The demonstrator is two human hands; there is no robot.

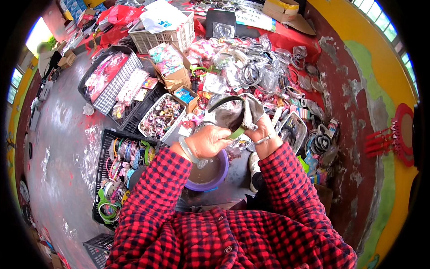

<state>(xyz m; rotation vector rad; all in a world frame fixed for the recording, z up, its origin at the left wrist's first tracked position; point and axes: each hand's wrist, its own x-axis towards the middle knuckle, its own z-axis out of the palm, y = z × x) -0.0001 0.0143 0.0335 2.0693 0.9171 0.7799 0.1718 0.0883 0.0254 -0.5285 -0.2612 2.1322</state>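
My left hand (208, 142) pinches the end of a headband with a dark upper arc (224, 102) and a green lower part. My right hand (261, 130) is closed around a greyish cloth (253, 111) pressed against the same headband's side. Both hands are close together in front of me, above a purple basin (222, 172) of murky water. A clear band circles my left wrist and a bracelet my right; the fingertips under the cloth are hidden.
Bagged hair accessories (264, 67) heap the red-covered surface ahead. At left stand a black crate (102, 166) of headbands, a white basket (166, 134) of hair ties and a houndstooth box (114, 85). A shoe (254, 172) shows beside the basin; a person (45, 60) is far left.
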